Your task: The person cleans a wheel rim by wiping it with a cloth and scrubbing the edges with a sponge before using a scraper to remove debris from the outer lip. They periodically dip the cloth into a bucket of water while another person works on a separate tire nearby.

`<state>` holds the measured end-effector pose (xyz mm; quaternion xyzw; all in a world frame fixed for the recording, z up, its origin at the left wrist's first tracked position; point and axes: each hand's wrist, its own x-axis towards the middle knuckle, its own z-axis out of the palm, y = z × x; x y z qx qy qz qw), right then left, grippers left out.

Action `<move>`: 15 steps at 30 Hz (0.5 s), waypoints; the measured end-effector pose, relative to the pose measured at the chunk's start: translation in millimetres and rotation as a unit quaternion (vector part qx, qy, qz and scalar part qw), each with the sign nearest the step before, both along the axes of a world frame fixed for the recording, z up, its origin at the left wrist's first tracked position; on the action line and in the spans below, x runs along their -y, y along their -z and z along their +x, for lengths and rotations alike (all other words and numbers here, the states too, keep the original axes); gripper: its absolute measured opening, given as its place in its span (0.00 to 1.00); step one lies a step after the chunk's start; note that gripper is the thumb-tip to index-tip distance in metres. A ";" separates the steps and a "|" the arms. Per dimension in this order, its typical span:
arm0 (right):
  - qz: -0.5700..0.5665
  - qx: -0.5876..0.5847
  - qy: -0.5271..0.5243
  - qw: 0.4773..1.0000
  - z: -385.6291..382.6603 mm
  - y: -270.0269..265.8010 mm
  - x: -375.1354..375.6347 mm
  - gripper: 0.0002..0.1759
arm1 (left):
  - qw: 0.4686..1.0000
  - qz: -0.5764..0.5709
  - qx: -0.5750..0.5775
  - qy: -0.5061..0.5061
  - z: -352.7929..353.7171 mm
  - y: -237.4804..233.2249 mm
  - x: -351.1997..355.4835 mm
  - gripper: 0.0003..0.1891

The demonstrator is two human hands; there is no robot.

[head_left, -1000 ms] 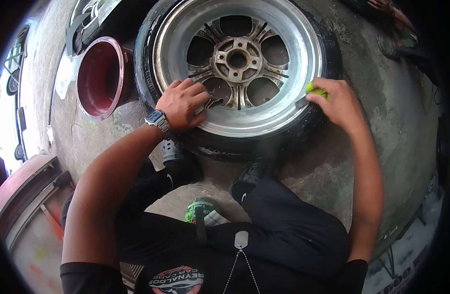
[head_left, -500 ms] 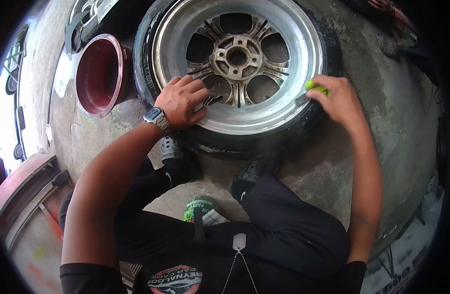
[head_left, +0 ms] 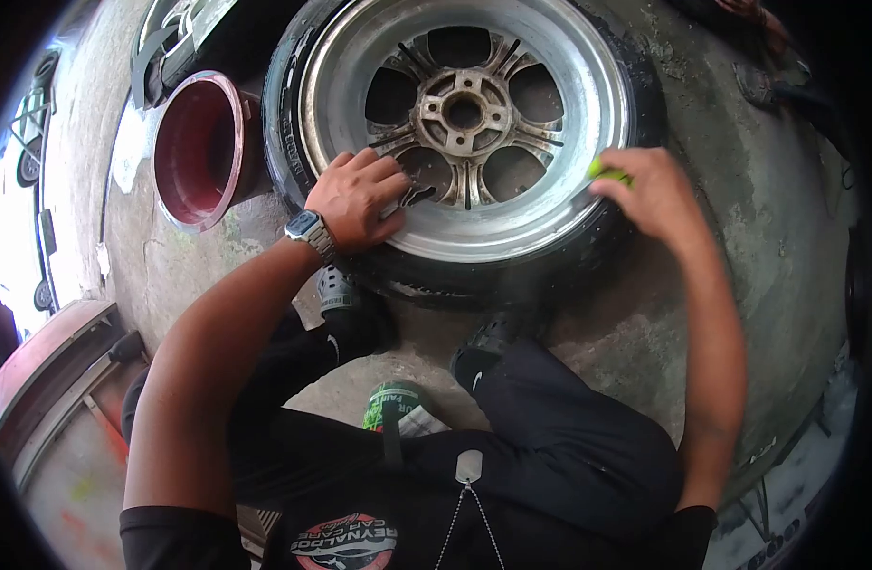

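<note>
A car wheel with a silver alloy rim (head_left: 512,223) and black tyre (head_left: 474,280) lies flat on the concrete floor before me. My left hand (head_left: 360,198) presses flat on the rim's near-left part, fingers at the spokes, a watch on the wrist. My right hand (head_left: 650,195) is closed around a small yellow-green tool (head_left: 607,171) held against the rim's right edge; most of the tool is hidden in the fist.
A red bucket (head_left: 197,152) stands left of the wheel. A green spray can (head_left: 390,404) rests between my legs. My black shoes (head_left: 355,318) touch the tyre's near side. A red metal frame (head_left: 47,370) lies at far left, a white car (head_left: 13,190) beyond it.
Both hands stay on the rim almost unmoved; my right hand has shifted very slightly along the rim's edge. The view has drifted a little.
</note>
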<state>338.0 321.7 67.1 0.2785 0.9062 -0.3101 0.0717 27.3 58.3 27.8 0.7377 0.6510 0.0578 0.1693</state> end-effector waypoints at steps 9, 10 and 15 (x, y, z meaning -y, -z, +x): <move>-0.002 -0.012 0.045 0.999 5.0 -1.7 -4.6 0.12 | 1.000 -0.007 -0.014 0.005 0.0 -0.1 -0.8 0.20; -0.001 -0.018 0.057 0.998 9.1 1.9 -11.3 0.11 | 1.000 -0.014 -0.018 0.004 0.5 -1.1 -0.6 0.19; 0.013 -0.018 0.011 1.000 -0.3 -1.7 7.7 0.13 | 1.000 0.004 0.001 0.000 1.2 0.0 -1.2 0.20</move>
